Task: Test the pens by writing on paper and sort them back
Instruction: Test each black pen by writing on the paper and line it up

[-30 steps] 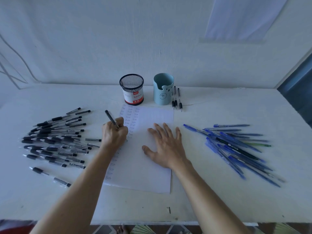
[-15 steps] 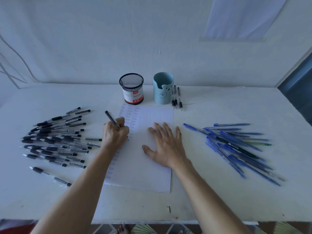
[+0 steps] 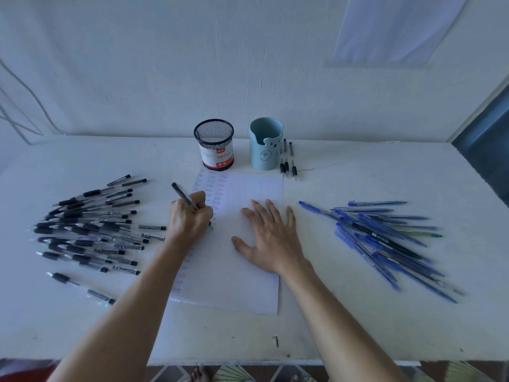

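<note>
I'm mid-test: my left hand [image 3: 190, 219] has its grip clamped on a black pen [image 3: 182, 196], tip down on the paper [image 3: 242, 288] at frame centre, while my right hand [image 3: 271, 238] lies flat with fingers spread, pinning the sheet. Next, I judge, the pen must lift off and be sorted, either to the black pile [image 3: 91, 230] at left or the mesh cup [image 3: 214, 144] at top centre. The surface between looks passable; the blue pens [image 3: 385, 238] lie well right.
</note>
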`<state>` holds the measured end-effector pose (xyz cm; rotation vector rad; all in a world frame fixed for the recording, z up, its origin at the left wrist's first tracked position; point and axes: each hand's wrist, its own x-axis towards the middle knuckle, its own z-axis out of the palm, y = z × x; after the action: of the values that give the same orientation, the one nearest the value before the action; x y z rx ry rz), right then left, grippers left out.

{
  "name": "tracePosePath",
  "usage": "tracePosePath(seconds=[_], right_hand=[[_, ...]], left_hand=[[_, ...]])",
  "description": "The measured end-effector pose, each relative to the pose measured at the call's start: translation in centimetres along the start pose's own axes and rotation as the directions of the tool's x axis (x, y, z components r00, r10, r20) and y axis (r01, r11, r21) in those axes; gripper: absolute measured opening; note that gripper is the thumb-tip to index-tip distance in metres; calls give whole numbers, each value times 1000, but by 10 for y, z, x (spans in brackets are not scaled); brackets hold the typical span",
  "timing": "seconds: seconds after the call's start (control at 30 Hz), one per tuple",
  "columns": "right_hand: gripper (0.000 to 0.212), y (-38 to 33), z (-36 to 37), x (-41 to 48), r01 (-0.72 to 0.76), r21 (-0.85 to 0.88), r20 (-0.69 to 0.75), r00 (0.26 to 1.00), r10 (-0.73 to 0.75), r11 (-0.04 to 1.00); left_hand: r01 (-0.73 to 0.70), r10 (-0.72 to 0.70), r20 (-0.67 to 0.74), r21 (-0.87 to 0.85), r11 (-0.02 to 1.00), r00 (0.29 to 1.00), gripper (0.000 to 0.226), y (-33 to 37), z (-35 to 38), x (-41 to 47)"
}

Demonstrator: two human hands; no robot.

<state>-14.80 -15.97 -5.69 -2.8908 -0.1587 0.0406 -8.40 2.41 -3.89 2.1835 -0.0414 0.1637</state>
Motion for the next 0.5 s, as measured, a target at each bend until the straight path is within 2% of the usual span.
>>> tracePosePath(seconds=[0.2,0.33,0.4,0.5], right_hand=[[88,0,0,1,-3,9,5,1000,3,1000],[88,0,-1,0,2,10,12,1000,-2,1000],[88,0,-1,0,1,5,13,1000,-1,1000],[88,0,-2,0,-3,-1,17,1000,3,1000]], left_hand=[[5,-5,-7,-21,1000,1000,16,-3,0,1],[60,-63,-5,-257,964,998,6,-13,-3,8],[64,-77,-23,-356,932,997,17,-17,-3,11],[61,-79,-53,-278,959,995,36,-18,-1,14]])
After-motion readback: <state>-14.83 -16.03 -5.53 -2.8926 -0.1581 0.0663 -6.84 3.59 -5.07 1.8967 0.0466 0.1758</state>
